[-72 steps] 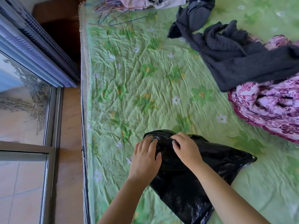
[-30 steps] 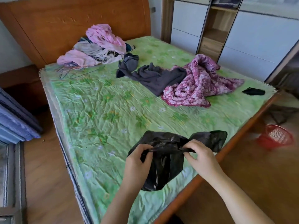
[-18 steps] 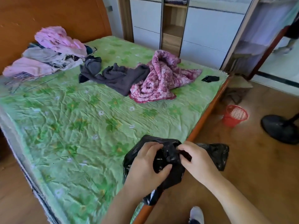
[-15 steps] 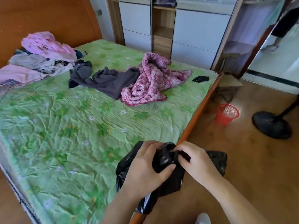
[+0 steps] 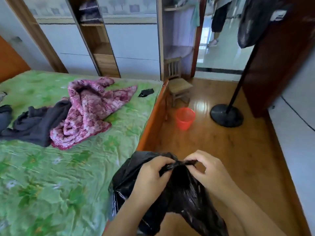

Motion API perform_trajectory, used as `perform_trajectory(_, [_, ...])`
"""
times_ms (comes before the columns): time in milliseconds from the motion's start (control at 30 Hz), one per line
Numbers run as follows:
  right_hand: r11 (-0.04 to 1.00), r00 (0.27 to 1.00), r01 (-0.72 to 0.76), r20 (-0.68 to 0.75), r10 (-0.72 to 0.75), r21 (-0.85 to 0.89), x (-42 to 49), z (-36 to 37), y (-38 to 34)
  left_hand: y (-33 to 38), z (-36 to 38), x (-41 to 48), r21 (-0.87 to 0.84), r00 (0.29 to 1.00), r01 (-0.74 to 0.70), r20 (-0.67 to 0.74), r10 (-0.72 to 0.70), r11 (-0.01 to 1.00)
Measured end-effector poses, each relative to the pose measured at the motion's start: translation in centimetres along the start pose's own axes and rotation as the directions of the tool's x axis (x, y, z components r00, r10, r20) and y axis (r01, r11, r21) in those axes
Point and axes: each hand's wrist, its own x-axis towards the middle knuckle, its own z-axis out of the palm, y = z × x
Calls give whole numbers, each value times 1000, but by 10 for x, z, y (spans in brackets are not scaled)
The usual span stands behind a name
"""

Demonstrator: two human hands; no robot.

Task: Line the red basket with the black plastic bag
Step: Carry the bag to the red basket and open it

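Note:
The black plastic bag hangs crumpled between both hands, in the air over the bed's corner and the floor. My left hand pinches its top edge from the left. My right hand pinches the same edge from the right, fingers close together. The red basket stands upright and empty on the wooden floor beside the bed's foot, well beyond my hands.
The bed with a green flowered sheet fills the left; a pink quilt and dark clothes lie on it. A small wooden chair stands behind the basket. A fan's round base sits to the right. A doorway opens beyond.
The view has swung right from the bed towards the floor and basket. The bag has left the sheet and is held up by both hands, which have shifted to its top edge.

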Motion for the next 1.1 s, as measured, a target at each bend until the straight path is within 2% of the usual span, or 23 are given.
perform_trajectory(100, [995, 996, -93, -3, 93, 27, 1, -26, 36, 10, 25, 34, -57, 1000, 10, 21, -9, 998])
perform_trajectory(333, [955, 955, -297, -23, 296, -28, 24, -45, 106, -9, 55, 105, -175, 991, 131, 47, -125, 976])
perform_trajectory(567, [909, 915, -401, -9, 403, -109, 106, -42, 153, -62, 63, 204, -249, 983, 175, 98, -155, 952])
perform_trajectory(667, [901, 908, -418, -61, 414, -114, 172, -43, 167, -87, 55, 262, -246, 984, 173, 93, -154, 954])
perform_trajectory(767, [899, 906, -422, -100, 411, -121, 244, -46, 170, -102, 39, 323, -165, 976, 148, 183, -117, 975])
perform_trajectory(900, [923, 931, -356, -146, 336, -148, 328, -44, 173, -118, 24, 397, -89, 975, 56, 219, -35, 994])
perform_trajectory(1100, [941, 945, -318, -113, 306, -111, 401, -40, 199, -130, 34, 475, -102, 976, 32, 220, -9, 994])
